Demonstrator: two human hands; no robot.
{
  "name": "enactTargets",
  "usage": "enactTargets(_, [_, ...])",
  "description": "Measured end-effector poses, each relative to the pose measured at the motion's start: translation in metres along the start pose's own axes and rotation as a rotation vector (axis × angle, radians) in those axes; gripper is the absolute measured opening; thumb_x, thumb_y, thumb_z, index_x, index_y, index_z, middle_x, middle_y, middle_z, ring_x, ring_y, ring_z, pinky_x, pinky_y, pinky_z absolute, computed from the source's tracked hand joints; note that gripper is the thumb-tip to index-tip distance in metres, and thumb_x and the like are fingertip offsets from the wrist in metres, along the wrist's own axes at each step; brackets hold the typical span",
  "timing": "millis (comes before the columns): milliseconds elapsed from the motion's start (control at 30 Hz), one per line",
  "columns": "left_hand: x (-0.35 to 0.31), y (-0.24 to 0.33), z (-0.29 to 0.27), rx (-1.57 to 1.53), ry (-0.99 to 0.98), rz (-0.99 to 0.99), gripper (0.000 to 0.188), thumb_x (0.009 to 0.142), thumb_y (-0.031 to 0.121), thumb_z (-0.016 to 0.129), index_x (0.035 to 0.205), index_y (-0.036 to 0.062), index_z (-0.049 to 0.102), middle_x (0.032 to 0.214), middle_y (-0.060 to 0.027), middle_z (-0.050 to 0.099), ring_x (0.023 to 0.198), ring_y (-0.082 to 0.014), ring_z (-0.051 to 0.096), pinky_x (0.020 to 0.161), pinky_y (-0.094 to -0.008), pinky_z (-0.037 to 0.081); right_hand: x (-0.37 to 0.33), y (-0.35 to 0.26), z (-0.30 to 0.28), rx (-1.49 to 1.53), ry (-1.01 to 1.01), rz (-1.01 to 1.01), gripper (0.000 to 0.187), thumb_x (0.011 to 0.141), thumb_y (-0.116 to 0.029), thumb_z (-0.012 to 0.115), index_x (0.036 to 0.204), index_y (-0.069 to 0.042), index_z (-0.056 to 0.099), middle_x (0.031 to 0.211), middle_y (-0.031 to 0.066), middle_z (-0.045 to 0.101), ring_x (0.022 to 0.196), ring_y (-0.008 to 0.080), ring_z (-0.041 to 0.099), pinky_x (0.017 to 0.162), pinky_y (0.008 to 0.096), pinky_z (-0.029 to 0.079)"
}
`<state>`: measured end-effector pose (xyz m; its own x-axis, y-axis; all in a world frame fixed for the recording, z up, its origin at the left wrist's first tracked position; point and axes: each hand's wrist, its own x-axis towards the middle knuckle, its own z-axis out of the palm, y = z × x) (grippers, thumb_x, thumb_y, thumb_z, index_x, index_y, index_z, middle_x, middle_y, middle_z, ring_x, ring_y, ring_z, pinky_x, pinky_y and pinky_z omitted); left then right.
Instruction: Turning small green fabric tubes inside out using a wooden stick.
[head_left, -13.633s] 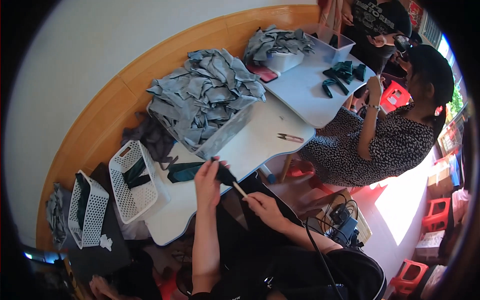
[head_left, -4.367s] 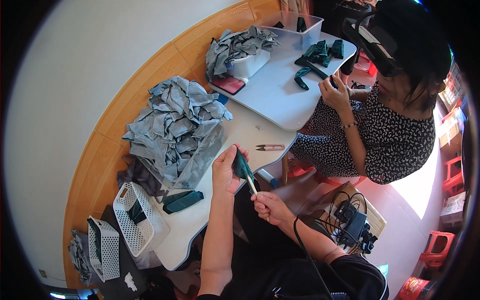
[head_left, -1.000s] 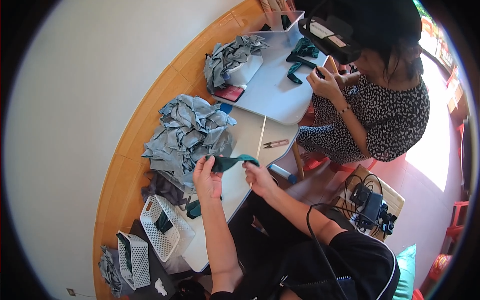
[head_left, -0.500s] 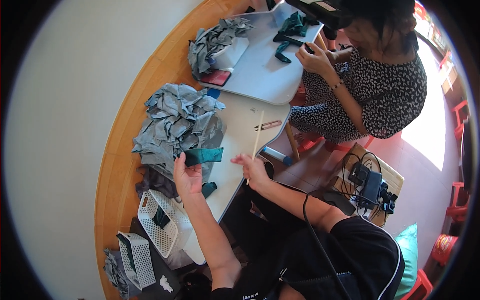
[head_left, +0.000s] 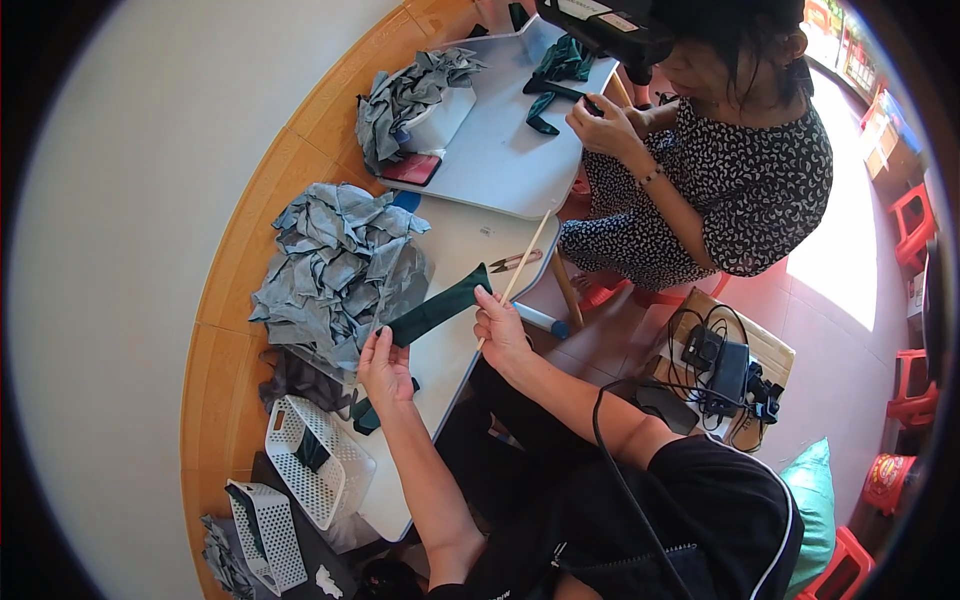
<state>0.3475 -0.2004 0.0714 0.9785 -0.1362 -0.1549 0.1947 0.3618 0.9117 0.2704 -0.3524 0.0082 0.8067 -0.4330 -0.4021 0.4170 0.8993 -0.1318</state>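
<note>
Green cloth strip (head_left: pixel 436 308) now stretches taut between both grips: left hand (head_left: pixel 385 368) pinches its lower end, right hand (head_left: pixel 500 325) its upper end plus a thin stick (head_left: pixel 522 262). Half a second ago only the left held it, above the table (head_left: pixel 455 350).

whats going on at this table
A person holds a dark green fabric strip stretched between both hands above a white table. The left hand pinches its lower end; the right hand grips the upper end along with a thin wooden stick. A heap of grey fabric pieces sits beside them. Across the table, another person handles similar green pieces.
</note>
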Motion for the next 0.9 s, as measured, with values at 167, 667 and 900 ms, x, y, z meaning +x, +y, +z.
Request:
enactTargets(167, [-0.003, -0.005, 0.005, 0.010, -0.020, 0.065, 0.019, 0.082, 0.002, 0.070, 0.100, 0.0019, 0.065, 0.089, -0.0050, 0.066, 0.073, -0.0137, 0.063, 0.063, -0.0262, 0.053, 0.005, -0.006, -0.006, -0.109, -0.021, -0.098, 0.022, 0.084, -0.011, 0.070, 0.084, -0.018, 0.049, 0.062, -0.0100, 0.037, 0.045, 0.0010, 0.028, 0.039, 0.0187, 0.018])
enactTargets(667, [-0.110, 0.157, -0.109, 0.348, 0.074, 0.338, 0.012, 0.085, 0.003, 0.064, 0.097, 0.0045, 0.063, 0.082, 0.0006, 0.061, 0.072, -0.0056, 0.057, 0.066, -0.0170, 0.045, -0.070, 0.014, -0.075, -0.829, -0.438, 0.127, 0.019, 0.097, -0.015, 0.048, 0.099, 0.000, 0.061, 0.081, 0.0103, 0.066, 0.043, 0.0001, 0.031, 0.038, 0.0174, 0.023])
enactTargets(900, [-0.090, 0.252, -0.221, 0.517, 0.428, 0.597, 0.019, 0.088, 0.016, 0.065, 0.104, 0.0055, 0.062, 0.088, -0.0009, 0.065, 0.074, -0.0057, 0.059, 0.060, -0.0191, 0.043, -0.091, 0.035, -0.072, -1.130, -0.552, 0.185, 0.020, 0.095, -0.013, 0.053, 0.103, 0.001, 0.064, 0.079, 0.0067, 0.068, 0.053, 0.0013, 0.046, 0.046, 0.0177, 0.033])
